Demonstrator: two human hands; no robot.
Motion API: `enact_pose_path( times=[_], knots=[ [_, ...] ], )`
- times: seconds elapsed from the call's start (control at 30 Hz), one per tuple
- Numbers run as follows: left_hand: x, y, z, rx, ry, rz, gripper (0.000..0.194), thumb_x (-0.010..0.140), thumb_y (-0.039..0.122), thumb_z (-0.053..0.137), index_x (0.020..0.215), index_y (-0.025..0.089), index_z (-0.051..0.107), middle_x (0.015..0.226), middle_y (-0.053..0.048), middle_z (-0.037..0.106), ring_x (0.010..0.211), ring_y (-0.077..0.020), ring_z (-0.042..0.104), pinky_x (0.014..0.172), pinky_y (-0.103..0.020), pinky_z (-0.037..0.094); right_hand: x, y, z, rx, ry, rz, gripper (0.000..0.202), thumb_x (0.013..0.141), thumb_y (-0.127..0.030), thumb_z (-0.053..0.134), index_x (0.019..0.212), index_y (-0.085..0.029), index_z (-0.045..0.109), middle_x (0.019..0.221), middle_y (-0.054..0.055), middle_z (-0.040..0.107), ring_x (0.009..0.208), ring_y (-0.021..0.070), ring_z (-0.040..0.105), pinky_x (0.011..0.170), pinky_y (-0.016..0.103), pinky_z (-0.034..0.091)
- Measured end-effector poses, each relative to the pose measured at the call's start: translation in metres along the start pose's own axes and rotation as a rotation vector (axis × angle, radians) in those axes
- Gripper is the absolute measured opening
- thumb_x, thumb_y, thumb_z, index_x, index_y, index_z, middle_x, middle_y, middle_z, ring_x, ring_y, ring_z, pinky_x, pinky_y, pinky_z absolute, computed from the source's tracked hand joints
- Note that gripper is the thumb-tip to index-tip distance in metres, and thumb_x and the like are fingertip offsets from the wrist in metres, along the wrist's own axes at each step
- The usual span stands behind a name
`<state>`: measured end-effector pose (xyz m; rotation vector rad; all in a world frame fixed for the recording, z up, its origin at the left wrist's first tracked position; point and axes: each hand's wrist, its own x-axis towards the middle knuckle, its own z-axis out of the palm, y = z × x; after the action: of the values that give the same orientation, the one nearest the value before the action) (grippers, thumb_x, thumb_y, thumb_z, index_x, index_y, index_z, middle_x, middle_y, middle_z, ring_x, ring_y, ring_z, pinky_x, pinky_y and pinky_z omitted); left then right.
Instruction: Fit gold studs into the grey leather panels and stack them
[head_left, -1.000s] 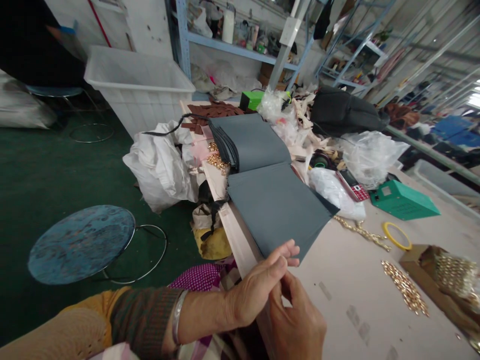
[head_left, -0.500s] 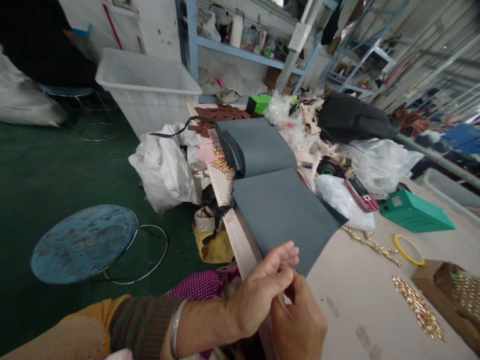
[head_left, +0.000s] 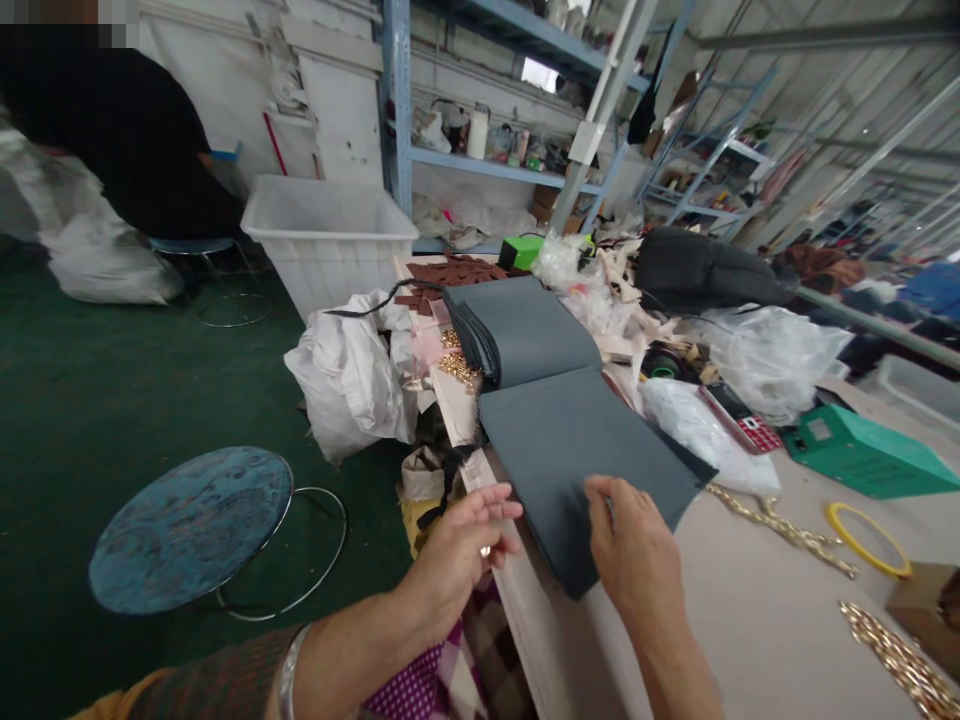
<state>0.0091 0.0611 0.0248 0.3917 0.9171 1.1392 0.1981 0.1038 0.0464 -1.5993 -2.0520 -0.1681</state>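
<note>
My left hand point(head_left: 461, 545) is raised beside the table's front edge, its fingers apart, with a ring on one finger and a bracelet at the wrist. Over the near part of a dark grey sheet point(head_left: 555, 440) is my right hand point(head_left: 630, 535), thumb and fingertips pinched together; whatever they may hold is too small to make out. Behind that sheet lies a folded stack of grey sheets point(head_left: 525, 320). Small gold pieces point(head_left: 457, 365) rest left of the stack.
Gold chain point(head_left: 784, 525), a yellow tape ring point(head_left: 868, 540) and a green box point(head_left: 870, 450) lie rightward on the table point(head_left: 750, 620). A blue stool point(head_left: 195, 530) and white sack point(head_left: 349, 385) stand left. A person in black point(head_left: 127, 130) sits beyond.
My two hands were together and have moved apart, the left one leftward, the right one up over the grey sheet. The camera view has shifted.
</note>
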Motion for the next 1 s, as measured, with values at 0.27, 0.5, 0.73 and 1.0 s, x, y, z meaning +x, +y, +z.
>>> enact_pose_path(
  times=[0.27, 0.5, 0.73, 1.0],
  knots=[
    [-0.013, -0.010, -0.015, 0.292, -0.151, -0.048, 0.060, 0.079, 0.051, 0.064, 0.123, 0.011, 0.054, 0.082, -0.002, 0.064, 0.037, -0.0016, 0.032, 0.040, -0.019, 0.023, -0.041, 0.026, -0.020, -0.039, -0.330, -0.159, 0.030, 0.098, -0.025, 0.034, 0.087, -0.022, 0.061, 0.083, 0.005, 0.067, 0.076, 0.0213, 0.059, 0.069, 0.032, 0.044],
    [-0.021, -0.020, -0.011, 0.306, -0.282, -0.134, 0.054, 0.067, 0.057, 0.075, 0.095, 0.012, 0.065, 0.065, 0.003, 0.055, 0.044, -0.0042, 0.034, 0.039, -0.019, 0.017, -0.089, 0.017, -0.060, 0.304, -0.756, 0.121, 0.026, 0.093, -0.033, 0.043, 0.078, -0.024, 0.061, 0.073, 0.000, 0.065, 0.068, 0.0155, 0.061, 0.063, 0.024, 0.044],
    [-0.017, -0.036, -0.004, 0.266, -0.251, -0.266, 0.047, 0.061, 0.055, 0.076, 0.077, 0.015, 0.060, 0.055, 0.006, 0.046, 0.041, -0.0050, 0.033, 0.036, -0.019, 0.016, -0.082, 0.010, -0.039, 0.651, -0.597, 0.585, 0.037, 0.084, -0.055, 0.053, 0.085, -0.020, 0.065, 0.075, 0.001, 0.062, 0.070, 0.0161, 0.056, 0.066, 0.026, 0.044],
    [-0.019, -0.041, -0.005, 0.273, -0.222, -0.239, 0.045, 0.065, 0.054, 0.075, 0.078, 0.014, 0.061, 0.055, 0.006, 0.047, 0.042, -0.0054, 0.035, 0.037, -0.017, 0.020, -0.085, 0.001, -0.025, 0.790, -0.576, 0.581, 0.032, 0.085, -0.049, 0.058, 0.081, -0.019, 0.063, 0.069, -0.002, 0.055, 0.066, 0.0129, 0.049, 0.063, 0.025, 0.039]
  ],
)
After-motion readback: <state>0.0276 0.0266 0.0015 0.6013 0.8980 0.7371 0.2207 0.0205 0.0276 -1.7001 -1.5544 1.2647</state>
